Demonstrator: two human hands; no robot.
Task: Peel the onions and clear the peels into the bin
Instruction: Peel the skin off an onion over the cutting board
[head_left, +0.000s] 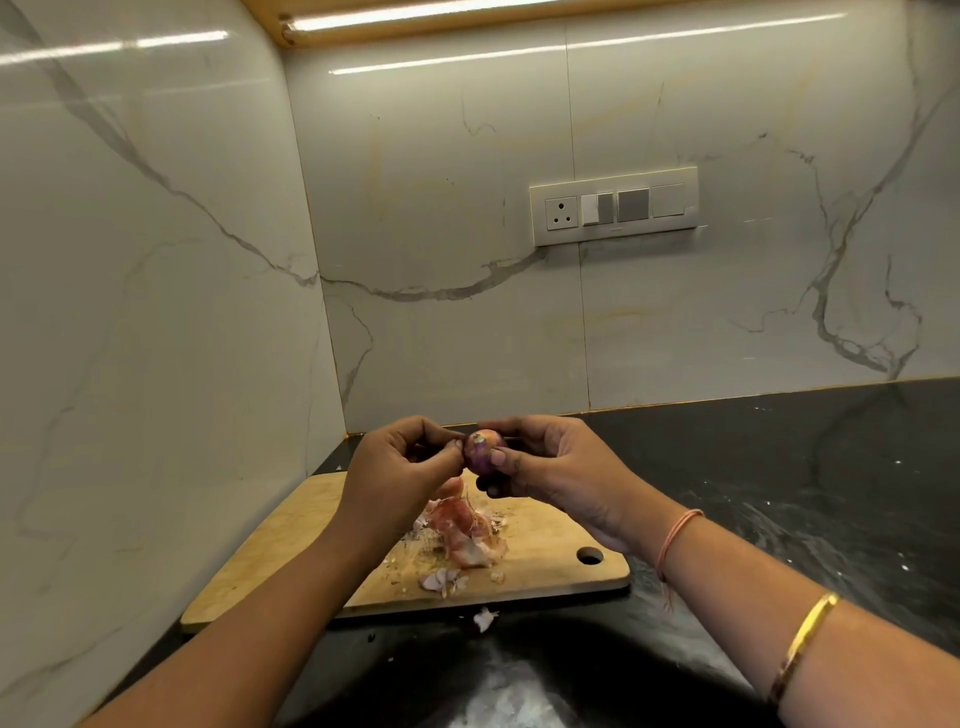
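Peeling a small onion over the board

The right hand (545, 462) held a small onion (480, 451) while the left hand (400, 462) pinched its skin, above peels (465, 530) heaped on the wooden cutting board (291, 540).

No readable text, label, brand or number. Switch panel (613, 205) markings, if any, too small to tell.

Peels (462, 530) on board (291, 551), onion (482, 452) above

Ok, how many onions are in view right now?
1: an onion pinched between the left hand and right hand above the cutting board. Others may hide under the peels.
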